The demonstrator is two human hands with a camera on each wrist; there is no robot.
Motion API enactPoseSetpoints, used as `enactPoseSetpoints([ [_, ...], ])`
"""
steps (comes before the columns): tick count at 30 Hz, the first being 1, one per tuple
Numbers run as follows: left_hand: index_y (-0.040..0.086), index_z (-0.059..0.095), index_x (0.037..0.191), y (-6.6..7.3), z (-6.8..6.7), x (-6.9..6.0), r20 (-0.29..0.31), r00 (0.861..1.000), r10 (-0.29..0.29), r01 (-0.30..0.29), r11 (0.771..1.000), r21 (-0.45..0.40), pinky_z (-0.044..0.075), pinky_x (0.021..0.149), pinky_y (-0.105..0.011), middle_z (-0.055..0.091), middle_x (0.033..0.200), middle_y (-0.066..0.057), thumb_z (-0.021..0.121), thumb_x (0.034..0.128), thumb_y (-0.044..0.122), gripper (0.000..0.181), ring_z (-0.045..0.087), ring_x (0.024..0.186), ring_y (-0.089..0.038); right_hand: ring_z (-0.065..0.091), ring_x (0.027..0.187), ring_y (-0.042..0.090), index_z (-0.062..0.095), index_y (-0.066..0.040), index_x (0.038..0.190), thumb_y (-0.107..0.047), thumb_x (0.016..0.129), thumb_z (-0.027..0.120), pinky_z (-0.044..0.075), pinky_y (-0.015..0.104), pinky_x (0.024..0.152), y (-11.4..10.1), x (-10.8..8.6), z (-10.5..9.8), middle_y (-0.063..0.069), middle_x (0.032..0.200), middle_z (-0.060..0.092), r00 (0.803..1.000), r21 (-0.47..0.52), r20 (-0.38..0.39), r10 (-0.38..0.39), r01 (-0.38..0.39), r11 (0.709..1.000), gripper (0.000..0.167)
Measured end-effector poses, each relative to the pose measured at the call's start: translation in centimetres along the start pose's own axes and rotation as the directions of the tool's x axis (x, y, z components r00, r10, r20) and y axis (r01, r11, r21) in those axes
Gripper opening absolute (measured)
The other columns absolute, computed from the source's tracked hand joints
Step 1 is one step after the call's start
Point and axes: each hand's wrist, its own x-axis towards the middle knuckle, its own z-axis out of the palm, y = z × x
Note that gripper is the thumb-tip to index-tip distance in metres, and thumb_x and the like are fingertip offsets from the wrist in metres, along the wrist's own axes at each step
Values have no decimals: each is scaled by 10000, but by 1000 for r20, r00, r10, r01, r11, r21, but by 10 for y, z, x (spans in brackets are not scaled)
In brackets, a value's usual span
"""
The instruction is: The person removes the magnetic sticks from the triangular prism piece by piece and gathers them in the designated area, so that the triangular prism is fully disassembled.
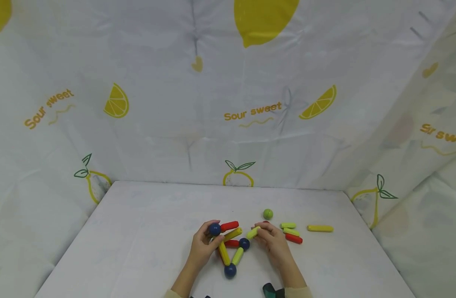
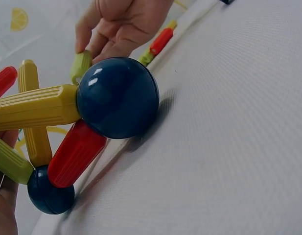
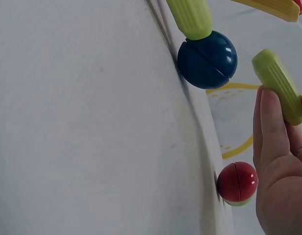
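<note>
A joined frame of magnetic rods and blue balls stands on the table, and my left hand (image 1: 202, 247) grips its left side near the upper blue ball (image 1: 214, 229). A red rod (image 1: 229, 226) sticks out from that ball. Lower down, a yellow rod (image 1: 224, 253) and a light green rod (image 1: 237, 256) meet at the nearest blue ball (image 1: 230, 271). My right hand (image 1: 275, 244) pinches a separate light green rod (image 3: 278, 85) between thumb and fingers. In the head view, this rod's end is close to the right-hand blue ball (image 1: 244, 243); whether they touch, I cannot tell.
Beyond my right hand lie a green ball (image 1: 267, 214) and a partly hidden red ball (image 3: 237, 182). To the right are loose light green rods (image 1: 288, 225), a red rod (image 1: 294, 238) and a yellow rod (image 1: 320, 228). A lemon-print cloth hangs behind the white table (image 1: 138, 231).
</note>
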Motion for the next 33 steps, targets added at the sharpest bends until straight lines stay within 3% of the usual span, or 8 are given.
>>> enactPoseSetpoints([
  [5, -56, 511, 1245, 0, 0, 0, -4, 1000, -16, 16, 1000, -2, 468, 961, -159, 640, 1183, -93, 698, 846, 88, 464, 638, 1045, -124, 639, 993, 139, 552, 69, 1209, -76, 895, 627, 547, 277, 892, -5, -9, -14, 142, 1172, 636, 999, -24, -35, 12, -13, 1000, 354],
  [11, -45, 519, 1239, 0, 0, 0, -5, 1000, -30, 30, 1000, 2, 469, 962, -166, 643, 1175, -94, 687, 846, 48, 437, 637, 1041, -113, 626, 985, 73, 503, 91, 1263, -37, 895, 591, 542, 233, 886, -8, -20, -50, 145, 1214, 605, 996, -43, -89, 7, -11, 999, 400],
  [18, -22, 529, 1233, 2, -1, -2, -16, 999, -40, 41, 999, 5, 474, 968, -185, 642, 1178, -102, 684, 847, 41, 420, 636, 1037, -110, 591, 961, -22, 470, 31, 1322, -92, 914, 566, 520, 160, 857, -5, -29, -89, -56, 1115, 619, 980, -86, -193, 53, -71, 994, 437],
  [23, -42, 519, 1239, 2, -1, -3, -20, 999, -46, 46, 999, 4, 476, 962, -183, 642, 1180, -104, 682, 847, 33, 431, 637, 1033, -112, 568, 937, -37, 461, 7, 1324, -126, 900, 589, 519, 147, 821, 3, -32, -104, 53, 1246, 532, 965, -125, -250, 84, -119, 985, 463],
  [27, -45, 517, 1240, 2, -1, -2, -17, 999, -42, 42, 999, 5, 477, 957, -177, 644, 1175, -109, 680, 851, 40, 431, 641, 1028, -129, 562, 926, -41, 515, 7, 1288, -196, 890, 624, 502, 100, 771, 9, -30, -108, 189, 1347, 493, 954, -298, -298, 34, -127, 946, 459],
  [30, -35, 520, 1241, 3, -1, -2, -12, 999, -39, 39, 999, 7, 476, 959, -179, 646, 1171, -99, 683, 853, 58, 431, 641, 1039, -149, 569, 928, 21, 584, -19, 1230, -241, 879, 643, 471, 74, 676, 13, -28, -109, 188, 1294, 561, 931, -461, -363, -38, -143, 876, 419],
  [33, -30, 525, 1239, 3, -1, -1, -10, 999, -39, 39, 999, 9, 473, 964, -186, 649, 1173, -79, 687, 854, 71, 430, 639, 1057, -161, 588, 954, 150, 619, -26, 1189, -228, 872, 664, 459, 126, 640, 15, -26, -109, 179, 1186, 625, 912, -546, -400, -94, -154, 824, 378],
])
